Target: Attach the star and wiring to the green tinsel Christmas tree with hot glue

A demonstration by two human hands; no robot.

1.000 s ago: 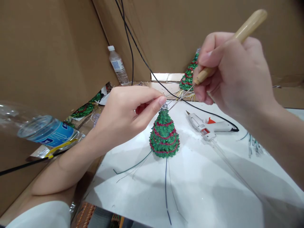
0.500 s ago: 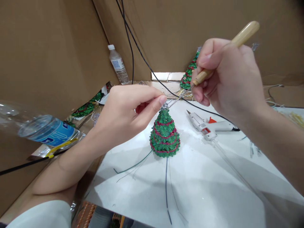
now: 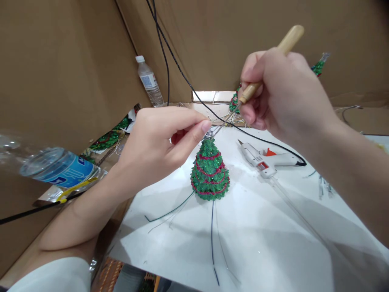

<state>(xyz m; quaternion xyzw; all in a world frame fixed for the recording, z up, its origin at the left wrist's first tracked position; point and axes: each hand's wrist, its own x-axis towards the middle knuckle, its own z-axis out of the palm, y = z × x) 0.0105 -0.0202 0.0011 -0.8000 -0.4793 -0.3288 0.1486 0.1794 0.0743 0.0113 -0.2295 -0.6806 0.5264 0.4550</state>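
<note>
We hold our left hand (image 3: 158,144) with thumb and forefinger drawn together at the tip of a small green tree (image 3: 209,174), pinching what looks like its clear, silvery topper (image 3: 208,134); the fingertips hide part of it, so we can't be quite sure how it's held. Our right hand (image 3: 291,89) is wrapped around the wooden handle of a thin metal tool (image 3: 251,92), its shaft slanting down to the topper.

The tree, ringed with red trim, stands on the white worktop (image 3: 258,243), closer to the left edge than the right. From its base a green wire (image 3: 173,212) runs toward the left edge and a dark wire (image 3: 212,239) toward the front edge. Right of the tree, well apart from it, lies a white glue gun (image 3: 254,156) with an orange trigger, a clear glue stick (image 3: 291,207) trailing toward the front.

At the back edge, partly behind our right hand, we have another tree (image 3: 234,101). Past the left edge are a large bottle (image 3: 68,170) with a blue label and, farther back, a small bottle (image 3: 150,83). A black cable (image 3: 182,73) hangs before the brown cardboard wall (image 3: 243,40).
</note>
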